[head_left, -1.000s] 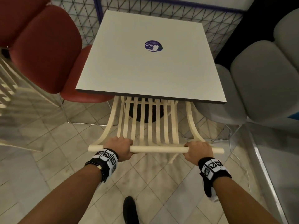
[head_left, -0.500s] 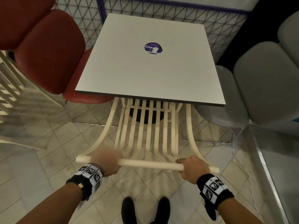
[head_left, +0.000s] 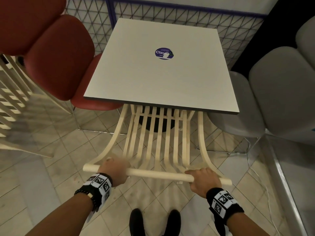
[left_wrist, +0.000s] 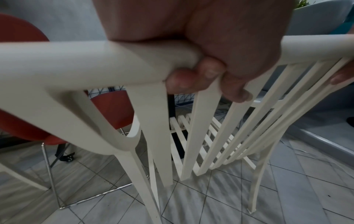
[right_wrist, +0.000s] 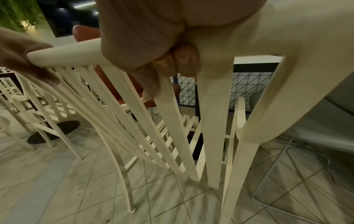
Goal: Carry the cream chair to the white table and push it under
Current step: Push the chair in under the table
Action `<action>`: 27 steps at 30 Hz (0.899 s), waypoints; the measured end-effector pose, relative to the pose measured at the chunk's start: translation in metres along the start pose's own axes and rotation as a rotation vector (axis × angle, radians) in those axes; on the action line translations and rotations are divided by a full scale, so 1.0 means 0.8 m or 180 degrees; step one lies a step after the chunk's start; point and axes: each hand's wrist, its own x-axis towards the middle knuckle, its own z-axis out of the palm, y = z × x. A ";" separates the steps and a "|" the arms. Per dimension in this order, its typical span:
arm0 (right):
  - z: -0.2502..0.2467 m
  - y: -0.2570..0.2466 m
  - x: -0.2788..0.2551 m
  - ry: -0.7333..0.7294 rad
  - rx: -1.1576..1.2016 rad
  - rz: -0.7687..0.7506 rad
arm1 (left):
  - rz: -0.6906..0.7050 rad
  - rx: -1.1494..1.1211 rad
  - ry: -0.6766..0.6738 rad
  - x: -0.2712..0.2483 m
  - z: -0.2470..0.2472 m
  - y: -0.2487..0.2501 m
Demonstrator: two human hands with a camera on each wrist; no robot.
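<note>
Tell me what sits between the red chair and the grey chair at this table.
In the head view, the white table lies between the red chair and the grey chair, with the cream chair partly under its near edge.

cream chair; white table; red chair; grey chair

The cream chair has a smooth, matt painted finish on its round top rail and flat slats (whether wood or moulded plastic cannot be told). The white table, the worktop here, is a smooth matt laminate-like slab with a dark edge and a glossy round sticker. The red chair looks padded, with a soft sheen. The floor is pale, veined, stone-like tile. The grey seat looks like matt cloth.
</note>
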 end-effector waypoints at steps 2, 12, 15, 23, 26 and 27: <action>0.006 -0.001 -0.005 -0.0036 -0.0066 -0.0075 | 0.0001 -0.0012 -0.0043 -0.008 0.009 0.000; -0.022 -0.006 0.022 0.0010 -0.0156 -0.0031 | 0.0175 0.0068 -0.0026 0.016 -0.015 -0.009; -0.034 -0.008 0.027 0.0020 -0.0141 -0.0018 | 0.0125 0.0011 0.0018 0.028 -0.024 -0.011; -0.055 0.012 0.062 0.0039 -0.0202 0.0009 | 0.0131 -0.0068 0.0183 0.059 -0.036 -0.003; -0.054 0.017 0.066 0.0066 -0.0220 -0.0017 | 0.0185 -0.0048 0.0186 0.062 -0.036 -0.003; -0.053 0.017 0.066 0.0089 -0.0220 -0.0026 | 0.0196 -0.0035 0.0193 0.063 -0.035 -0.004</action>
